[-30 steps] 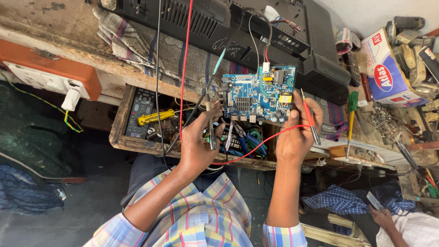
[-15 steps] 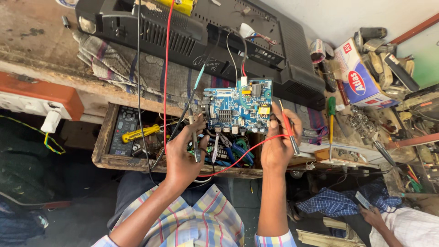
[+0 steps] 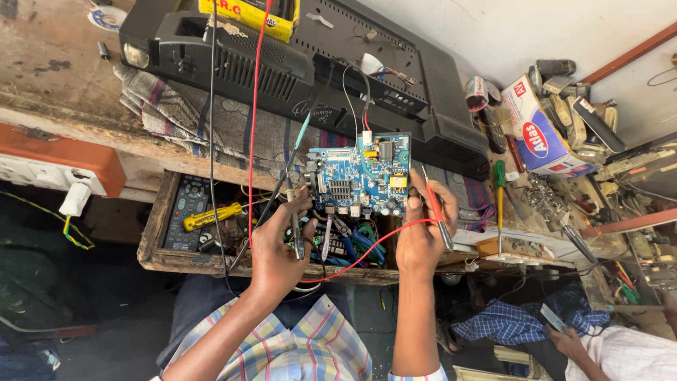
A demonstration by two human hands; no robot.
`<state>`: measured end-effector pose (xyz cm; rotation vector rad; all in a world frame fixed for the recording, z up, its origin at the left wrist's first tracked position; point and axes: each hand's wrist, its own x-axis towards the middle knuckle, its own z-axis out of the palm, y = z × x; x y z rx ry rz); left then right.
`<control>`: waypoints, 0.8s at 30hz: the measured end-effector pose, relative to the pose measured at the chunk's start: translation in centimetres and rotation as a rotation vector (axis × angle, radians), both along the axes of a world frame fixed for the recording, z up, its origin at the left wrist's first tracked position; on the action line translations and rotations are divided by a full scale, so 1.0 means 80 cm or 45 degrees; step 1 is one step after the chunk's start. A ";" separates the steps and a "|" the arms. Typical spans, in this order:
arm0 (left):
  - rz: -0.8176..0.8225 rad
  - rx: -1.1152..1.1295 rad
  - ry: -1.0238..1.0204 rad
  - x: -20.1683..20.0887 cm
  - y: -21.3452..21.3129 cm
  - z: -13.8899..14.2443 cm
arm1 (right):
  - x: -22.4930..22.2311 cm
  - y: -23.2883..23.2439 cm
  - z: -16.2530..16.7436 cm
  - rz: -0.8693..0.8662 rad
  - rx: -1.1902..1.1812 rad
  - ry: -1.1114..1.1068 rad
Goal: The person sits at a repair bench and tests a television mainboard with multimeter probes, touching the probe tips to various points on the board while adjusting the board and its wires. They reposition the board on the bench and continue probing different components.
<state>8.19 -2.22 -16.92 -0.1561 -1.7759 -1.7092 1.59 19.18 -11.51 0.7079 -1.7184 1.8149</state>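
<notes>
Above an open wooden drawer, a blue circuit board is held up between two hands. Its left lower corner is gripped by the left hand, whose fingers are curled shut around the board's edge and around a thin probe that points down past the palm. Its right edge is pinched by the right hand, whose fingers are closed on the board and on a red probe lying slanted across them. A red lead runs in a curve below the board from the right hand toward the left wrist. Behind the board, a black television back lies on a striped cloth, with a yellow box on top of it. Inside the drawer, left of the board, a remote control and a yellow-handled screwdriver are seen. Right of the board, a green-and-yellow screwdriver lies on the bench, and farther right a red-and-blue carton. At the lower right of the board, another person's hand holds a small device; what it is cannot be told.
</notes>
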 end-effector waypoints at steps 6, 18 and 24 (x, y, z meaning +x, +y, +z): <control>-0.008 0.022 -0.056 0.000 0.000 0.001 | 0.002 0.000 0.001 -0.015 0.012 0.008; 0.003 0.016 -0.028 0.000 0.000 0.000 | 0.004 -0.001 0.004 -0.015 0.032 0.016; 0.010 0.007 -0.032 0.001 0.000 0.000 | 0.008 -0.004 0.007 0.012 0.030 0.027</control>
